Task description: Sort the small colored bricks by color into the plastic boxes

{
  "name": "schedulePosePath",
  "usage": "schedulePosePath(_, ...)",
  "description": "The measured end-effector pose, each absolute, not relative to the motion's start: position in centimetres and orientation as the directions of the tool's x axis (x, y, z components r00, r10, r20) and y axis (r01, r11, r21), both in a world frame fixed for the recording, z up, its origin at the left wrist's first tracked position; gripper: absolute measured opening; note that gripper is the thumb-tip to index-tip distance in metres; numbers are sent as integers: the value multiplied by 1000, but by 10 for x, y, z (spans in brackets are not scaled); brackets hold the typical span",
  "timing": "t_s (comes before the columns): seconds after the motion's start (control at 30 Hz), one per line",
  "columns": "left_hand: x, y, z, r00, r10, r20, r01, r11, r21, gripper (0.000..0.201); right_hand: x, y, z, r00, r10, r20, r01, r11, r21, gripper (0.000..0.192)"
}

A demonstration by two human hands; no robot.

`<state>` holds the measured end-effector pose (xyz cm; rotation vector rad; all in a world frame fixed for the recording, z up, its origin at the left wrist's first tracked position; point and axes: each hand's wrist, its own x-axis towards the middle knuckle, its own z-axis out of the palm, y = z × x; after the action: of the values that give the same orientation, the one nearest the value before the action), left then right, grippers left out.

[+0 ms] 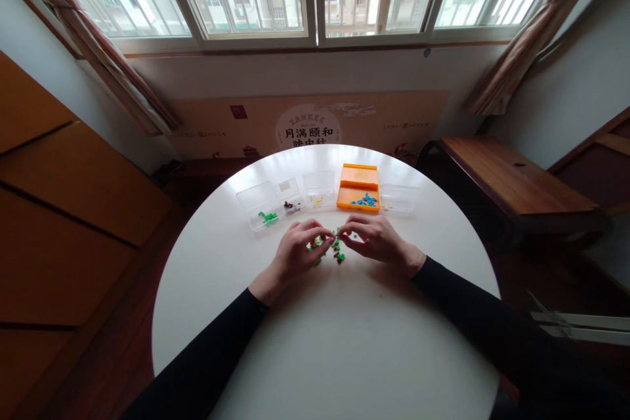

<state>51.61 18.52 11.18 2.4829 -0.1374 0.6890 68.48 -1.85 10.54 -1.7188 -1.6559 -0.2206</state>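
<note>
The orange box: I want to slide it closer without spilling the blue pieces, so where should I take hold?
Take the orange box by its two short outer side walls, from above; its tray lies open and flat with blue pieces loose inside, so keep it level.

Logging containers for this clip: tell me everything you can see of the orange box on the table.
The orange box looks like opaque plastic, shallow and rectangular, and lies open: its lid is folded back toward the window, its tray faces up. Small blue pieces lie in the tray. It sits on the white round table in a row of boxes, between two clear plastic boxes and. Neither hand touches it; the right hand is just in front of it.
</note>
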Motion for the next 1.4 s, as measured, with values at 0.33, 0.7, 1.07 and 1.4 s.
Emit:
schedulePosePath(0.33, 516, 196, 111, 879, 148, 453, -86, -886, 455, 15, 726, -24, 97, 661, 462, 591, 750, -395, -531, 16)
schedulePosePath(0.7, 516, 198, 109, 885, 118, 450, -112, -885, 453, 15, 732, -25, 90, 717, 482, 503, 695, -449, -561, 19)
schedulePosePath(1.07, 514, 203, 108, 888, 34, 458, -166, -906, 389, 15, 714, -37, 107, 385, 827, 411, 857, -156, -490, 8)
schedulePosePath(1.4, 513, 205, 111, 877, 16, 479, -174, -920, 350, 12, 708, -44, 118, 260, 903, 342, 855, -50, -517, 9)
